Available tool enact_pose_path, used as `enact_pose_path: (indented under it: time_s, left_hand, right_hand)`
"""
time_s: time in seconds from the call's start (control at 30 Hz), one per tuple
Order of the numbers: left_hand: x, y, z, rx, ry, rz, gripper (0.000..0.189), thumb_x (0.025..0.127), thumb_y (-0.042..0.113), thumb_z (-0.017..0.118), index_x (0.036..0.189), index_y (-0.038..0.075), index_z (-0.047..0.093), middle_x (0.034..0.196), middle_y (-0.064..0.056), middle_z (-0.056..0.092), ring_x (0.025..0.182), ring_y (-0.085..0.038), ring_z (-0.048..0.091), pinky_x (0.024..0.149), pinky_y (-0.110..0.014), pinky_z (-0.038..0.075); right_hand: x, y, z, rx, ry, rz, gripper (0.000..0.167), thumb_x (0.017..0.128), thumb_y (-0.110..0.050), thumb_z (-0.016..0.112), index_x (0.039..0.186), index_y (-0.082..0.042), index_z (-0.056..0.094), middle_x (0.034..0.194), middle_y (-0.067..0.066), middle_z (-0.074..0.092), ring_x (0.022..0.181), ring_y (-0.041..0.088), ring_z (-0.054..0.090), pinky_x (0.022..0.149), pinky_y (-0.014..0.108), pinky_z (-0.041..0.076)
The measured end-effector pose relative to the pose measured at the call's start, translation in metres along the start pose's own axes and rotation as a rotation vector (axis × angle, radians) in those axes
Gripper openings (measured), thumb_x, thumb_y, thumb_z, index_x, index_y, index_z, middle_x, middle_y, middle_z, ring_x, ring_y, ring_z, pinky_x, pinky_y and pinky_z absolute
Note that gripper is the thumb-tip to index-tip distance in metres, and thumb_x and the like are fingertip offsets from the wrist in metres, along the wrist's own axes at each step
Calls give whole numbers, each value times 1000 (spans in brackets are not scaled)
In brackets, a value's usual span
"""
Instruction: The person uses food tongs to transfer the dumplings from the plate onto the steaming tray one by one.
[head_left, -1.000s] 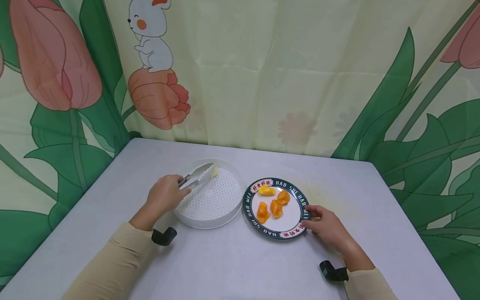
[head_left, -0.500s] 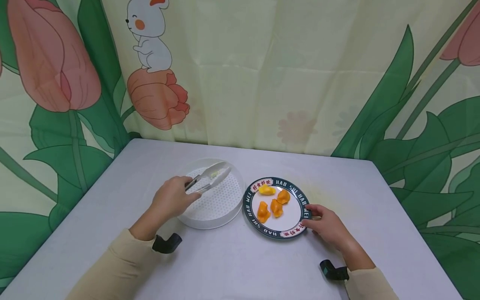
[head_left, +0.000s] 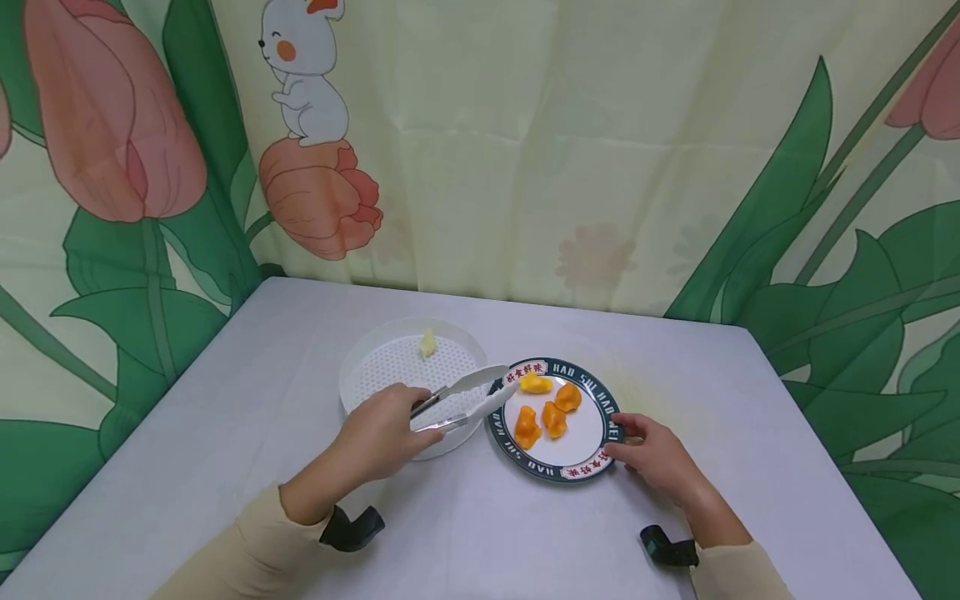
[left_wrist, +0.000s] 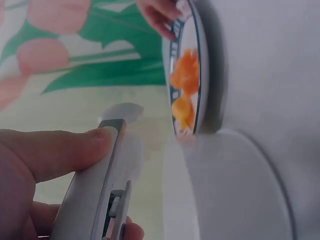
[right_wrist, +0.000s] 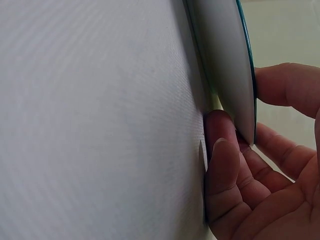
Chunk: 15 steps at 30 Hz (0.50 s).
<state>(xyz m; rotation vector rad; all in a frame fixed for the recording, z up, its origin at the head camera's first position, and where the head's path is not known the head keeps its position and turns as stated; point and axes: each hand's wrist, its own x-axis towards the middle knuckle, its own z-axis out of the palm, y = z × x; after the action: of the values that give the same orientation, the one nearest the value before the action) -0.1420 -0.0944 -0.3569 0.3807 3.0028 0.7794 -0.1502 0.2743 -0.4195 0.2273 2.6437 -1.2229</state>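
My left hand [head_left: 382,433] grips a pair of tongs [head_left: 468,392]. Their parted tips reach over the left rim of the plate [head_left: 581,446], close to a yellow dumpling-shaped piece [head_left: 536,382], with nothing seen between them. Several orange pieces [head_left: 555,419] lie on the same plate, which has a dark green lettered border. At its right rim, my right hand [head_left: 652,450] pinches the edge, thumb on top and fingers beneath in the right wrist view. Under the tongs stands a round white steamer tray [head_left: 352,367] with a perforated base; one pale yellow piece [head_left: 427,343] sits toward its back.
Tray and plate stand side by side on a white-covered table [head_left: 480,533]. Behind the table's far edge hangs a curtain [head_left: 480,167] printed with tulips and a rabbit. Each wrist wears a black camera mount [head_left: 352,529].
My left hand has moved the tongs rightward and nearer, from the pale piece in the tray to the plate's left rim. That piece stays in the tray; my right hand keeps its place.
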Motion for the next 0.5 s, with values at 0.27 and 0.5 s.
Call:
enact_pose_path:
  time_s: [0.27, 0.5]
  left_hand:
    - [-14, 13, 16, -6, -47, 67, 52, 78, 28, 87, 117, 0, 70, 92, -5, 64, 72, -14, 52, 61, -29, 46]
    - [-17, 22, 24, 37, -70, 70, 55, 77, 32, 87, 117, 0, 69, 93, -6, 63, 71, -14, 51, 59, -28, 45]
  right_hand:
    - [-2, 2, 3, -2, 3, 9, 68, 88, -24, 76, 144, 2, 46, 136, 27, 51, 108, 33, 55, 81, 35, 55]
    - [-1, -1, 0, -7, 7, -6, 66, 89, -24, 75, 143, 1, 48, 134, 25, 52, 108, 33, 55, 81, 35, 55]
